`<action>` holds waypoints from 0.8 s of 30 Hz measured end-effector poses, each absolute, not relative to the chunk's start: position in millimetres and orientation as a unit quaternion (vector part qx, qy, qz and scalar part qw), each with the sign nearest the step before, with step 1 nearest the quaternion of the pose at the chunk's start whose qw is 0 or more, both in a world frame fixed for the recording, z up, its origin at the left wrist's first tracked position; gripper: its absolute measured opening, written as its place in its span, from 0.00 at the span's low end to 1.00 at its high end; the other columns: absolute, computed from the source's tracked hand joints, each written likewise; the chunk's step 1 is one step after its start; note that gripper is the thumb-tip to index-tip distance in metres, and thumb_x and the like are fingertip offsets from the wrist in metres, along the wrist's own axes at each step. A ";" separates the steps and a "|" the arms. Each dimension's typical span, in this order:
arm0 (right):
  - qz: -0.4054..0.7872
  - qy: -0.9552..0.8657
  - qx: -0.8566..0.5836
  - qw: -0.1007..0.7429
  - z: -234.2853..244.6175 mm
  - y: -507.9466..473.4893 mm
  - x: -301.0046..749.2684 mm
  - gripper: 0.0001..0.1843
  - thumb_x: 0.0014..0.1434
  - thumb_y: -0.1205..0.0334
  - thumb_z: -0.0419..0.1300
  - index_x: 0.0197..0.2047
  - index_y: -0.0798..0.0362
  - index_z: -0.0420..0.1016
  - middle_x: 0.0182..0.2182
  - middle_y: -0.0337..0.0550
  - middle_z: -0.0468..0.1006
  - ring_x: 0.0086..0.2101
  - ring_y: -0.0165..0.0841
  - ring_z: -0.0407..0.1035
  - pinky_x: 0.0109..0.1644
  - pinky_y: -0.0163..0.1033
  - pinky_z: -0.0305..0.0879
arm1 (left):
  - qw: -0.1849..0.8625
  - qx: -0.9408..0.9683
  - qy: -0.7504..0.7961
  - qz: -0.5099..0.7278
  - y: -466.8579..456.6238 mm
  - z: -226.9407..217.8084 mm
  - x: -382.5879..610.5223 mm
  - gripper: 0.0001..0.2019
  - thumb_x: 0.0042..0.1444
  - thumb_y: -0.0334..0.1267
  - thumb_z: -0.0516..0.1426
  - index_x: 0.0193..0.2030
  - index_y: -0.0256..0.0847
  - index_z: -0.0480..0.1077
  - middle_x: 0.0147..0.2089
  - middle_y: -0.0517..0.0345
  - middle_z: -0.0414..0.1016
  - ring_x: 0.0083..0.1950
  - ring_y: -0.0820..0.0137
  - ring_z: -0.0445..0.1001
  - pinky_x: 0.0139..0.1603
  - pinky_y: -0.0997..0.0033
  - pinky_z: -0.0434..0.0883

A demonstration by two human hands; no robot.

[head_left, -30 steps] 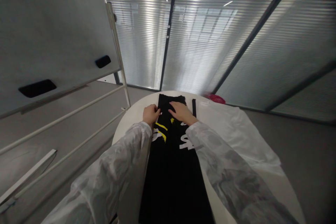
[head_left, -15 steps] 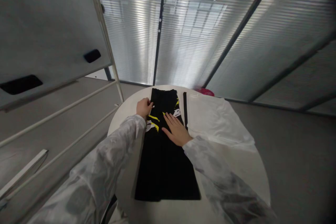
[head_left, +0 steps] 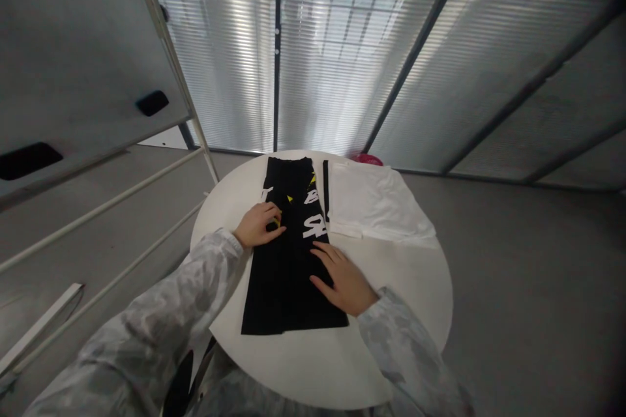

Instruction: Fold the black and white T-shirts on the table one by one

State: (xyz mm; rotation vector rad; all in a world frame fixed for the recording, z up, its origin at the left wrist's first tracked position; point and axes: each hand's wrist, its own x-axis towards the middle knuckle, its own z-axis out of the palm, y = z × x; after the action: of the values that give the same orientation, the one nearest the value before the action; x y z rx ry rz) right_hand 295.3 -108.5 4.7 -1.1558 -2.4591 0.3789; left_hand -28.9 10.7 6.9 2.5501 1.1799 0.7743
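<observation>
A black garment (head_left: 288, 287) with white lettering and yellow marks lies lengthwise on a round white table (head_left: 313, 371), narrower at its far end. I cannot tell what kind of garment it is. On its left side, across a yellow mark, rests my left hand (head_left: 258, 224), fingers bent a little and thumb apart. My right hand (head_left: 346, 280) is spread palm down over the right edge, just below the white lettering, holding nothing. Part of the print is hidden under my left fingers.
A folded white cloth item (head_left: 379, 199) lies to the right, with a black strip (head_left: 325, 190) along its left side. Behind the table is a red object (head_left: 368, 159) near a ribbed translucent wall (head_left: 332, 65). A whiteboard-like panel on a white frame (head_left: 169, 176) stands left.
Both hands have come nearer along the garment, the right one also outward to its right edge. My left fingers have loosened from the left edge. More white lettering shows.
</observation>
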 end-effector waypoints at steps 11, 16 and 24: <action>0.179 -0.904 -0.349 0.170 19.1 -124.8 337.4 0.35 0.67 0.53 0.70 0.74 0.46 0.68 0.71 0.56 0.70 0.67 0.51 0.67 0.73 0.63 0.66 | 0.301 0.903 0.240 0.191 -113.3 28.4 -76.6 0.36 0.44 0.59 0.78 0.59 0.49 0.78 0.67 0.40 0.77 0.69 0.41 0.75 0.77 0.39 0.64; 0.170 -0.908 -0.347 0.163 20.0 -128.4 330.5 0.24 0.70 0.54 0.69 0.66 0.48 0.75 0.63 0.54 0.77 0.61 0.49 0.72 0.68 0.61 0.70 | 0.308 0.906 0.239 0.166 -130.3 26.8 -76.0 0.24 0.58 0.49 0.71 0.60 0.52 0.78 0.69 0.45 0.78 0.73 0.45 0.73 0.79 0.42 0.63; 0.173 -0.911 -0.316 0.200 13.1 -149.3 318.5 0.08 0.74 0.63 0.60 0.52 0.47 0.80 0.47 0.45 0.84 0.50 0.41 0.78 0.73 0.62 0.67 | 0.350 0.857 0.349 0.145 -133.5 42.3 -72.0 0.12 0.73 0.45 0.57 0.58 0.51 0.76 0.42 0.54 0.85 0.40 0.60 0.83 0.47 0.63 0.74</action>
State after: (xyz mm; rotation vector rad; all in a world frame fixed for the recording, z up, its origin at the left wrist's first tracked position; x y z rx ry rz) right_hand 318.5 -149.3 13.1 -0.8835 -2.5470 0.4843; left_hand -72.0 -133.5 42.3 2.2197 0.9038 0.3760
